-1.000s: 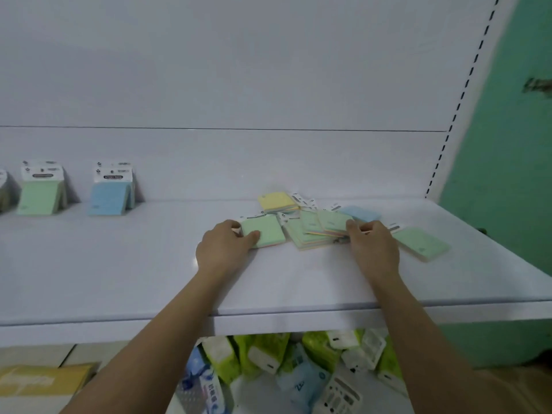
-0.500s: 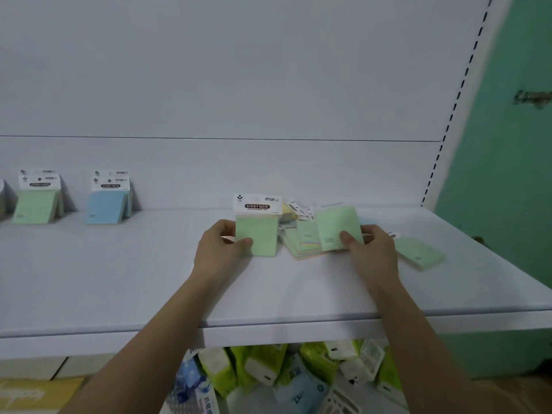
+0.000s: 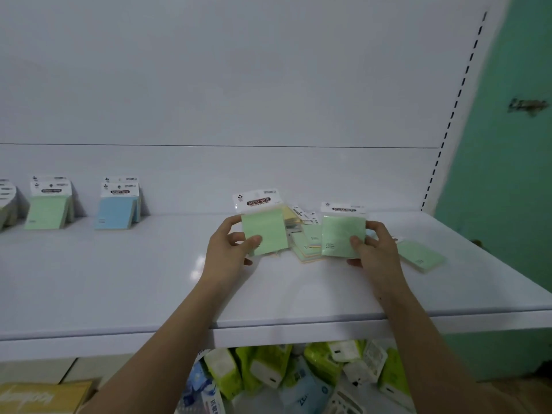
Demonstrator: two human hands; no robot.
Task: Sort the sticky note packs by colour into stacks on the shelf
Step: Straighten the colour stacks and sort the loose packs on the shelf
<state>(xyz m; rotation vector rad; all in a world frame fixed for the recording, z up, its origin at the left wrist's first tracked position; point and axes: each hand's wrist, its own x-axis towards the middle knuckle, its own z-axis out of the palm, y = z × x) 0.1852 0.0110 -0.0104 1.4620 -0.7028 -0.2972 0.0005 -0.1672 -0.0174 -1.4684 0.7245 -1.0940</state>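
My left hand (image 3: 230,252) pinches a green sticky note pack (image 3: 267,228) upright above the white shelf (image 3: 119,279). My right hand (image 3: 373,249) holds a second green pack (image 3: 340,231) upright beside it. Between and behind them lies a loose pile of packs (image 3: 307,243), mostly green with a yellow pack (image 3: 289,215) at the back. Another green pack (image 3: 419,256) lies flat to the right. Far left, a green stack (image 3: 49,209) and a blue stack (image 3: 118,209) lean on the back panel.
A further stack (image 3: 6,201) is cut off at the left edge. Under the shelf lie green and blue packaged goods (image 3: 283,377) and a yellow box (image 3: 38,397). A green wall (image 3: 507,144) borders the shelf on the right.
Both hands have lifted a green pack each from the pile and turned it upright. The right pack has risen further and now faces me squarely.
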